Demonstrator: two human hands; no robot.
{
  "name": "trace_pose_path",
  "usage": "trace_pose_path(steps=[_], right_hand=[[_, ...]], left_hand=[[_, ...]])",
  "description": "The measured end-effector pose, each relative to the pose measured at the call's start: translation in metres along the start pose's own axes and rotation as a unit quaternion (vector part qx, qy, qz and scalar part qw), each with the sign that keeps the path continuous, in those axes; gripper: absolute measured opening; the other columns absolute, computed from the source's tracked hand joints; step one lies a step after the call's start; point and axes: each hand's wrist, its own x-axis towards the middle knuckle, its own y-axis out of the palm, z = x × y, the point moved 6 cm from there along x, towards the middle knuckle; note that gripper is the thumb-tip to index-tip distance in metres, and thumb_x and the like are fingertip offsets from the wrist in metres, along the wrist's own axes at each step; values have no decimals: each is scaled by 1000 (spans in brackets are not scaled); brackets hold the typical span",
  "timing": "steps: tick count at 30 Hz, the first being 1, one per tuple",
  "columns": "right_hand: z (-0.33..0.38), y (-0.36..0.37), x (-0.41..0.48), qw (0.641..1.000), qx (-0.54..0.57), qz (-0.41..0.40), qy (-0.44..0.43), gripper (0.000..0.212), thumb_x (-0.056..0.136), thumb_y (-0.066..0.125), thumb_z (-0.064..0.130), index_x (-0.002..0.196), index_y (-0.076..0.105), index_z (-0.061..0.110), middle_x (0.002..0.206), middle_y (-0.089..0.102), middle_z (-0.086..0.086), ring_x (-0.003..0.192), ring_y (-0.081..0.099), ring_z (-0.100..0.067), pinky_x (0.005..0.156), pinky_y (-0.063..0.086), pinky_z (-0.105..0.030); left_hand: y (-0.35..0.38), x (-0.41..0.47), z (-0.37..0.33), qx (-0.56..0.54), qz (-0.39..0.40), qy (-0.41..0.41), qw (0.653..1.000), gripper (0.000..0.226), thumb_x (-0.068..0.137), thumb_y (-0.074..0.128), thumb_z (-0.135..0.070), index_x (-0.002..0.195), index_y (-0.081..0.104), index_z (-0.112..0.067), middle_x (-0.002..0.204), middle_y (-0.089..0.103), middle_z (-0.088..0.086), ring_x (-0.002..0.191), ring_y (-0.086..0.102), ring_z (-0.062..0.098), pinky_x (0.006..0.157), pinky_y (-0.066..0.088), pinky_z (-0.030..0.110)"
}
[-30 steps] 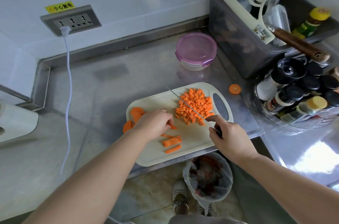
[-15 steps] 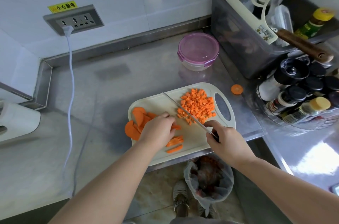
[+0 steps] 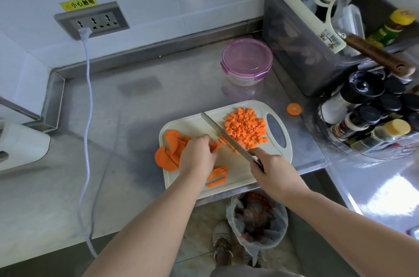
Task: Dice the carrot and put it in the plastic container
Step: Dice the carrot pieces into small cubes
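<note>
While your left hand (image 3: 199, 156) curls its fingers over a small bunch of carrot strips (image 3: 215, 145) near the middle of the cutting board (image 3: 240, 172) and pins them there, your right hand (image 3: 272, 172) is wrapped around the handle of the knife (image 3: 224, 135). Its blade runs toward 11 o'clock and sits just beside your left fingertips, at the cut ends of the strips. You cannot tell whether the edge is touching the board.

The diced carrot (image 3: 246, 128) lies heaped at 2 o'clock on the board, right of the blade and next to the handle slot. A stack of carrot slices (image 3: 169, 152) sits at 9 o'clock, partly overhanging the board's edge onto the counter (image 3: 136, 118). A few loose strips (image 3: 217, 174) lie at 6 o'clock, just below your left hand.

The plastic container (image 3: 247, 61) stands on the counter at 12 o'clock from the board, well apart from it, with its purple lid on. One carrot round (image 3: 294, 109) lies alone on the counter at 2 o'clock, just off the board's corner.

A grey bin (image 3: 294, 50) stands at 1 o'clock, and a rack of bottles (image 3: 374, 122) at 3 o'clock. A lined trash bin (image 3: 258, 217) sits on the floor at 6 o'clock.
</note>
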Motion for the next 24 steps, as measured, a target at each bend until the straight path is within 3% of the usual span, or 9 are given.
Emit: trace_pose_path(steps=[7, 11, 16, 24], right_hand=[[13, 6, -10, 998, -57, 27, -15, 30, 101, 34, 24, 126, 50, 24, 73, 54, 2, 70, 56, -24, 64, 47, -37], [18, 8, -11, 996, -83, 37, -16, 31, 102, 31, 26, 127, 50, 24, 77, 56, 2, 73, 59, -24, 64, 47, -34], [18, 10, -11, 994, -94, 49, -3, 32, 103, 30, 27, 128, 49, 24, 82, 61, 0, 76, 61, -24, 68, 52, -37], [11, 24, -3, 981, -167, 95, 24, 29, 100, 37, 14, 128, 44, 19, 88, 64, -2, 78, 65, -25, 71, 58, -42]], left_hand=[[-2, -2, 3, -23, 1, -26, 999, 15, 84, 64, -21, 96, 66, -13, 94, 69, 4, 88, 64, 23, 74, 53, 35], [-4, -4, 1, -11, 3, -29, 1000, 12, 82, 62, -17, 92, 64, -11, 89, 67, 4, 84, 63, 24, 66, 50, 32], [-7, -6, -2, 4, 6, -27, 1000, 11, 84, 61, -18, 79, 52, -15, 83, 61, 3, 78, 59, 23, 60, 40, 30], [-4, -4, -2, 2, 3, -19, 1000, 10, 86, 62, -19, 92, 62, -10, 92, 66, 6, 86, 62, 25, 68, 49, 33]])
